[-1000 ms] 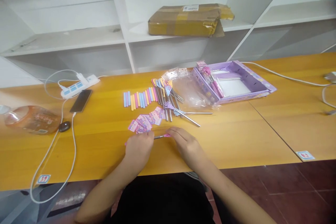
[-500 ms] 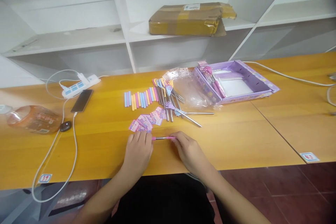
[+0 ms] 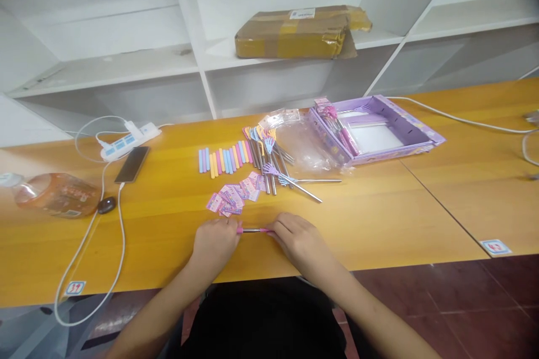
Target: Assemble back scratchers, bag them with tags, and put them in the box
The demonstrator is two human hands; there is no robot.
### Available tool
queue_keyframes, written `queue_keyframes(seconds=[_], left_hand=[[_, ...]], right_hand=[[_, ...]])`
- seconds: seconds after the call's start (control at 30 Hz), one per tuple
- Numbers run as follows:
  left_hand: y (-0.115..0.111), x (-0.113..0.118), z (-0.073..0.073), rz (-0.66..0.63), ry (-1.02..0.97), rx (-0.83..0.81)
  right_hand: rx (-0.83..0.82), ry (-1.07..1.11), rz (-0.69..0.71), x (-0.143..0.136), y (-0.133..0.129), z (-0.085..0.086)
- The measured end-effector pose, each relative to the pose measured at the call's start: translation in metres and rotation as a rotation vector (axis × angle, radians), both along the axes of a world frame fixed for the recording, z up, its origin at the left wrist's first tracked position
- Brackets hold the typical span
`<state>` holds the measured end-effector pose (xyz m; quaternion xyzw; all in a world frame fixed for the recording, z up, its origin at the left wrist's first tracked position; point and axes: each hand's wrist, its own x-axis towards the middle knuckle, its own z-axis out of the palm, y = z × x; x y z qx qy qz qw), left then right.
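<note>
Between my hands, near the table's front edge, lies a pink back scratcher (image 3: 251, 230) with a metal shaft, held level. My left hand (image 3: 217, 241) is closed around its pink handle end, most of which is hidden. At the other end, the fingers of my right hand (image 3: 295, 235) pinch the pink head, which they partly cover. Just beyond are small printed cards (image 3: 231, 196) in a loose pile. Farther back sit a row of coloured handle sleeves (image 3: 225, 160) and a heap of back scratchers (image 3: 269, 148) with hand-shaped heads and bare metal shafts.
Clear plastic bags (image 3: 307, 146) lie beside a purple tray box (image 3: 396, 148) holding packed scratchers. At left are a power strip (image 3: 130, 141), a phone (image 3: 132, 164), a bottle (image 3: 56, 195) and a looped white cable (image 3: 122, 235). A taped carton (image 3: 290, 33) rests on the shelf.
Both hands and the pink back scratcher have shifted slightly left and toward me in the picture. The grip on both ends stays. The camera view has tilted a little.
</note>
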<state>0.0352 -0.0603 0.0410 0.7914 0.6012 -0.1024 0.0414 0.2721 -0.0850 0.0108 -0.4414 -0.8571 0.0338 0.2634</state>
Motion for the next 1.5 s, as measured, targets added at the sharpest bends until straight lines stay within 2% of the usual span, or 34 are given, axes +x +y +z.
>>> queue_keyframes(seconds=[0.17, 0.27, 0.37, 0.47, 0.57, 0.63, 0.73, 0.9, 1.17, 1.37, 1.5], left_hand=[[0.004, 0.003, 0.0, 0.005, -0.015, 0.027], [0.012, -0.013, 0.006, 0.049, 0.028, 0.054], [0.02, -0.056, 0.016, 0.121, 0.114, 0.133], [0.023, -0.118, 0.027, 0.149, 0.175, 0.265], [0.02, -0.174, 0.036, 0.129, 0.22, 0.379], [0.016, -0.196, 0.04, 0.065, 0.162, 0.401], [0.012, -0.205, 0.042, 0.066, 0.109, 0.383], [0.01, -0.197, 0.037, 0.113, 0.113, 0.304], [0.009, -0.197, 0.028, 0.108, 0.149, 0.283], [0.007, -0.199, 0.027, 0.083, 0.125, 0.277], [0.012, -0.206, 0.029, 0.077, 0.096, 0.312]], right_hand=[[0.137, -0.071, -0.031, -0.003, 0.0, 0.008], [0.21, -0.074, -0.058, 0.018, 0.005, 0.011], [0.285, -0.076, -0.164, 0.072, 0.012, 0.012], [0.504, -0.118, -0.295, 0.144, 0.016, 0.01], [0.66, -0.182, -0.342, 0.203, 0.012, 0.006], [0.666, -0.178, -0.328, 0.224, 0.007, 0.004], [0.587, -0.156, -0.329, 0.229, 0.001, 0.002], [0.524, -0.123, -0.302, 0.217, -0.001, -0.002], [0.364, -0.049, -0.337, 0.215, -0.001, -0.011], [0.405, -0.072, -0.348, 0.212, -0.004, -0.011], [0.433, -0.076, -0.419, 0.214, -0.003, -0.011]])
